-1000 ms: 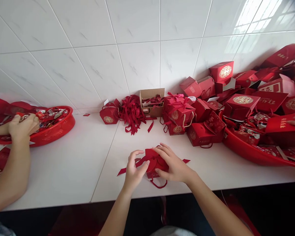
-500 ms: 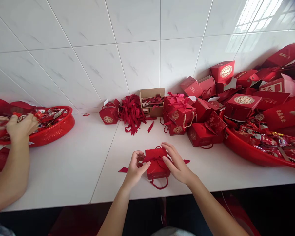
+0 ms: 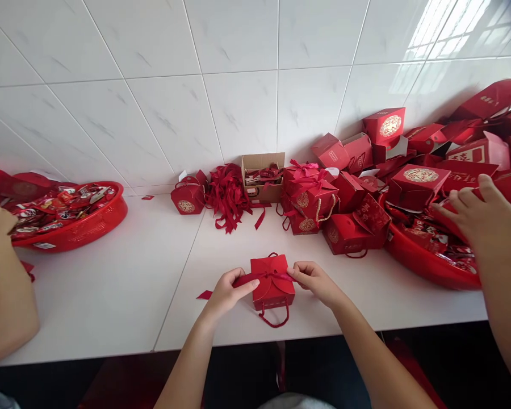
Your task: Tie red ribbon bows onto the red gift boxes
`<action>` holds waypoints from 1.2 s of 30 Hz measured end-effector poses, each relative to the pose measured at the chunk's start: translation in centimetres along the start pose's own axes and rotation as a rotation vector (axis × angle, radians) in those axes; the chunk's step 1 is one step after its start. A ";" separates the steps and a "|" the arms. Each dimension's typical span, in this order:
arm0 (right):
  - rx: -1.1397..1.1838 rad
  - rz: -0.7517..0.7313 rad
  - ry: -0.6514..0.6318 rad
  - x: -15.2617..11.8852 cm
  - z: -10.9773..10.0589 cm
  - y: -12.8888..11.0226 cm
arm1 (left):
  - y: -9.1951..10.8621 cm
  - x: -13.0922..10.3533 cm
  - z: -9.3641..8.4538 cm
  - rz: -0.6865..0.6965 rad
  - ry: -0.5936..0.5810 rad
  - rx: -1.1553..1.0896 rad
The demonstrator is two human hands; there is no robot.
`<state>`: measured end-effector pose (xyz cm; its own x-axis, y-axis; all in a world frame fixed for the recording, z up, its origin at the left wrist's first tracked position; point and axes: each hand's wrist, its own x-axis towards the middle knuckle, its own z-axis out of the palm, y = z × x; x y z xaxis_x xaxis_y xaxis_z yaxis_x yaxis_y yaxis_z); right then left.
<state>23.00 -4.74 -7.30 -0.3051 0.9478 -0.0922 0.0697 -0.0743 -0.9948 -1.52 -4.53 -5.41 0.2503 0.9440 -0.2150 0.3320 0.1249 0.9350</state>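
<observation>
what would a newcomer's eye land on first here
Probably the small red box at front centre, with the left hand and right hand holding its ribbon. Then the heap of red boxes against the tiled wall on the right, behind a red basin of wrapped packets. A second red basin sits far left.

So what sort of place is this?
Maybe a gift-packing workroom: a pile of red cardboard gift boxes, a red plastic basket holding what look like wrapped sweets, and a bunch of red ribbons sit along the white tabletop.
</observation>
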 end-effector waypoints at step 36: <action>-0.191 -0.280 0.103 -0.4 2.3 -3.5 | 5.2 0.5 5.4 0.712 0.548 0.580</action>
<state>20.68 -5.59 -3.92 -0.2405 0.9503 0.1980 0.1758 0.2432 -0.9539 5.19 -5.08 -2.17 0.1625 0.7691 0.6182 0.6887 -0.5371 0.4871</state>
